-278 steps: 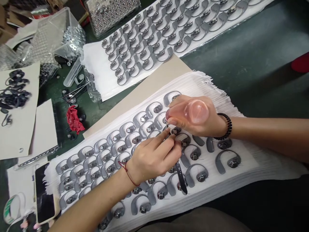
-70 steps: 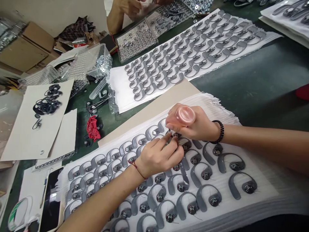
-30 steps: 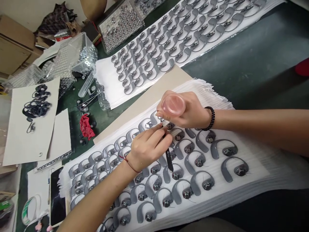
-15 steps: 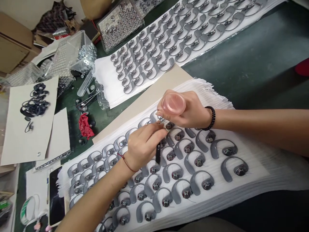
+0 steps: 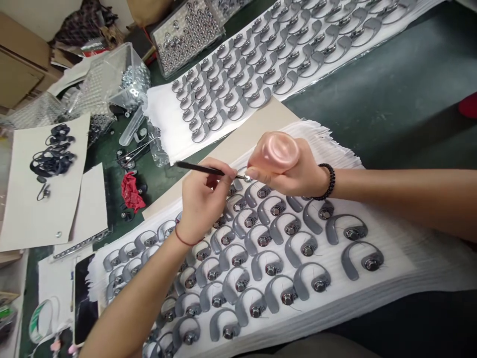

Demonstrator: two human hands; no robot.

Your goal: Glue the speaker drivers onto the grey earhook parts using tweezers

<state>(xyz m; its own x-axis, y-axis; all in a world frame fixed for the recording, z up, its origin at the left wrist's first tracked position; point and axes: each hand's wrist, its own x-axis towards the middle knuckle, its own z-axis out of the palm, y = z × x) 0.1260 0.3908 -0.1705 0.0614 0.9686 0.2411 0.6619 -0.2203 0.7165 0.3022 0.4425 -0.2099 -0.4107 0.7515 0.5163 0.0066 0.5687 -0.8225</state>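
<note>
In my left hand [image 5: 206,196] is a pair of slim black tweezers [image 5: 199,168], held between thumb and fingers, with the back end pointing left. Its tip meets a small shiny metal part [image 5: 247,177] beside my right thumb. My right hand [image 5: 294,176] is wrapped around a pink translucent bottle [image 5: 279,151], whose rounded base faces me and whose other end is hidden. Beneath both hands lie rows of grey ear-hook earphone parts [image 5: 270,266], each with a round metallic driver and fine wires, on a stack of white foam sheets [image 5: 395,258].
Another foam sheet of grey ear hooks [image 5: 257,64] lies at the back. Behind it stands a tray of metal pieces [image 5: 186,37]; a clear plastic box [image 5: 130,74] is at left. A red cloth [image 5: 132,191], black parts on white card [image 5: 55,154] and a dark phone [image 5: 85,298] lie leftward.
My left hand has moved left and slightly up, and the tweezers have swung from pointing down to nearly level. My right hand and the bottle have shifted slightly right.
</note>
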